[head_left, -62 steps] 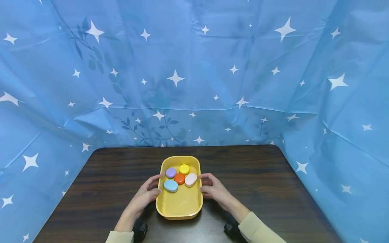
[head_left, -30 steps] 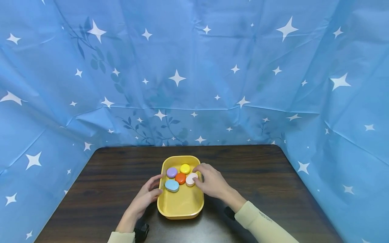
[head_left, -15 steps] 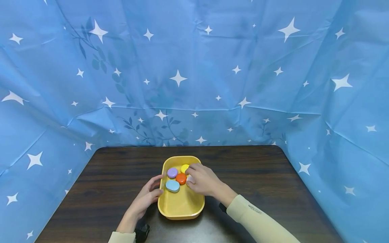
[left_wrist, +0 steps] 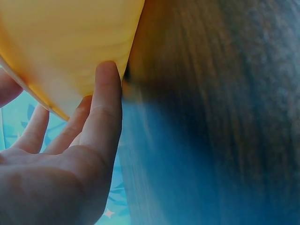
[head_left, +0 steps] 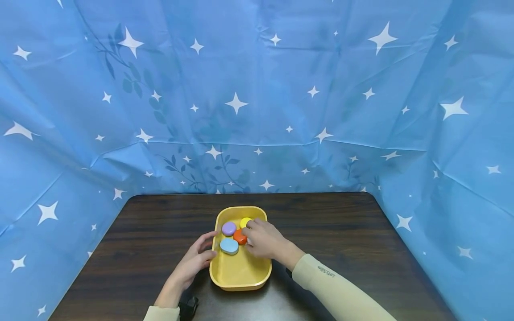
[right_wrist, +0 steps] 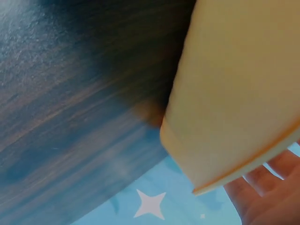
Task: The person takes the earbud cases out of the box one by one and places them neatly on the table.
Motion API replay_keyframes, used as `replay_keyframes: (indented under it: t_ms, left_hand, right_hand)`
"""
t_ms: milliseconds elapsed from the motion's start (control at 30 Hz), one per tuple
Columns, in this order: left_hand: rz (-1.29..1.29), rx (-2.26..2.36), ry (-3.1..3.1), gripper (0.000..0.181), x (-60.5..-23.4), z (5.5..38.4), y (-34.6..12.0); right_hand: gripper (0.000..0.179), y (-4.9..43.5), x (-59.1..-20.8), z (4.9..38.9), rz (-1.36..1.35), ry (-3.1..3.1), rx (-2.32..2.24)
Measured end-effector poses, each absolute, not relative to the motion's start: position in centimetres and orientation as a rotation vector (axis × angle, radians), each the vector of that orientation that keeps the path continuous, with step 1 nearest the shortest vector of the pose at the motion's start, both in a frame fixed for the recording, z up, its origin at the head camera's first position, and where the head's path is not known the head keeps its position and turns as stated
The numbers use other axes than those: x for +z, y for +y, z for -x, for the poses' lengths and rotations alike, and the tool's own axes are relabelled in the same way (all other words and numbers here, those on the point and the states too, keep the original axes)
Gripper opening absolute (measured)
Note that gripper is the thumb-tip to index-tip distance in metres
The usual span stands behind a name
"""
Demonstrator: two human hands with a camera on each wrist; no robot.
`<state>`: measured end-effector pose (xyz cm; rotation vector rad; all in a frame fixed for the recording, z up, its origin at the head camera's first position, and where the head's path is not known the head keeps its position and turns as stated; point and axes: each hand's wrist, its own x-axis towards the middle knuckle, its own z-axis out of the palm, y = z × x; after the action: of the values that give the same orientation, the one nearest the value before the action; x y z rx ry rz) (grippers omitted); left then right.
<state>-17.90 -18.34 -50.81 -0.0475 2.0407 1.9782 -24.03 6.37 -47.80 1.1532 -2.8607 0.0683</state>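
Nearest, the right sleeve (head_left: 341, 294) slants in toward the tray's right side; a dip of that wrist could knock the rim and jog everything inside. The left hand (head_left: 188, 264) rests at the left side of the yellow tray (head_left: 241, 273), fingers spread, and the left wrist view shows a digit against the outer wall. That looks like a light steadying touch, so a sideways push from the other hand might slide the tray on the table. In the tray, the light-blue pebble-shaped piece (head_left: 229, 246) lies near the left wall. The right hand (head_left: 264, 240) reaches over the right rim, its fingers bent down about the white piece (head_left: 250, 241), of which only a sliver shows; whether they pinch it I cannot tell, since the hand hides the contact. Its fingertips are close to the orange-red piece (head_left: 239, 238), so a loose or crooked hold could nudge that one or let the white piece slip. Farther in, the purple piece (head_left: 229, 228) and the partly covered yellow piece (head_left: 244, 222) could be bumped too. Beyond spread the dark wood-grain table (head_left: 321, 223) and the star-patterned blue backdrop (head_left: 257, 84).
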Motion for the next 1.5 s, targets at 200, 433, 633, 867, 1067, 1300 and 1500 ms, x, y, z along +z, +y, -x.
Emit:
replay_keyframes:
  t_ms: [200,433,633,867,1067,1300,1500]
  left_hand:
    - [0.05,1.978,2.042,0.06,-50.9,17.9,-18.4]
    - [0.032,1.987,2.033,0.06,-50.9,17.8,-18.4]
    - [0.028,1.986,2.032,0.06,-50.9,17.8,-18.3]
    - [0.025,1.989,2.031,0.06,-50.9,17.9,-18.2]
    - [0.024,1.989,2.033,0.061,-50.9,17.9,-18.2]
    - [0.031,1.986,2.043,0.061,-50.8,17.8,-18.2]
    - [0.025,1.989,2.04,0.06,-50.7,17.8,-18.1]
  right_hand:
    - [0.028,6.0,-48.3,24.1,-1.14,-2.907,0.002]
    - [0.026,5.9,-48.9,24.4,-1.13,-2.927,-0.014]
    - [0.026,5.8,-49.3,24.6,-1.157,-2.93,-0.106]
    - [0.026,5.6,-49.0,24.6,-1.169,-2.955,-0.121]
    - [0.019,5.6,-49.0,24.7,-1.205,-2.944,-0.094]
    - [0.014,5.5,-49.1,24.6,-1.249,-2.939,-0.058]
    - [0.012,5.3,-49.2,24.6,-1.261,-2.991,-0.048]
